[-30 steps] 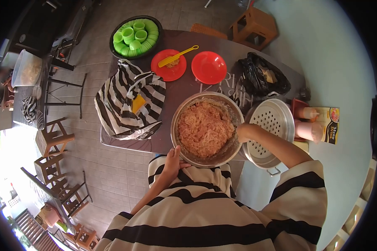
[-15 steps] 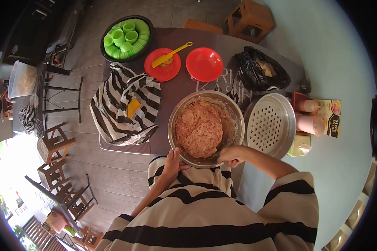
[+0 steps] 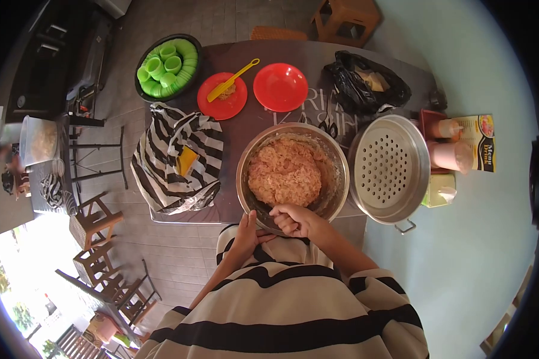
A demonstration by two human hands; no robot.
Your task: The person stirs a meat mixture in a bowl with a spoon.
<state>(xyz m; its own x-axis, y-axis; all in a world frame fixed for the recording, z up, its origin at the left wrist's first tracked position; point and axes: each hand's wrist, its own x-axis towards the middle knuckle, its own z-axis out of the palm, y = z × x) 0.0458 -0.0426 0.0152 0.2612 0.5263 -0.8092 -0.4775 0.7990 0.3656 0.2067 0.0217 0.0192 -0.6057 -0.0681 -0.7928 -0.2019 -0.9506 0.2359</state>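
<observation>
A steel mixing bowl holds a large mound of pink minced meat mixture, with pale smears along its inner wall. My left hand grips the bowl's near-left edge, thumb on the rim and fingers underneath. Over the near part of the bowl, my right hand is closed in a fist at the edge of the mixture. Whatever it holds, if anything, is hidden by the fingers. To the right of the bowl sits a perforated steamer tray in a metal pan.
Behind the bowl are a red plate, another red plate with a yellow spatula, and scissors. A striped plastic bag lies left, a black bag back right. Green cups fill a black basin.
My right hand has moved left along the near side of the bowl, toward my left hand. The meat surface looks reshaped. My left hand stays on the rim; the view has shifted slightly.
</observation>
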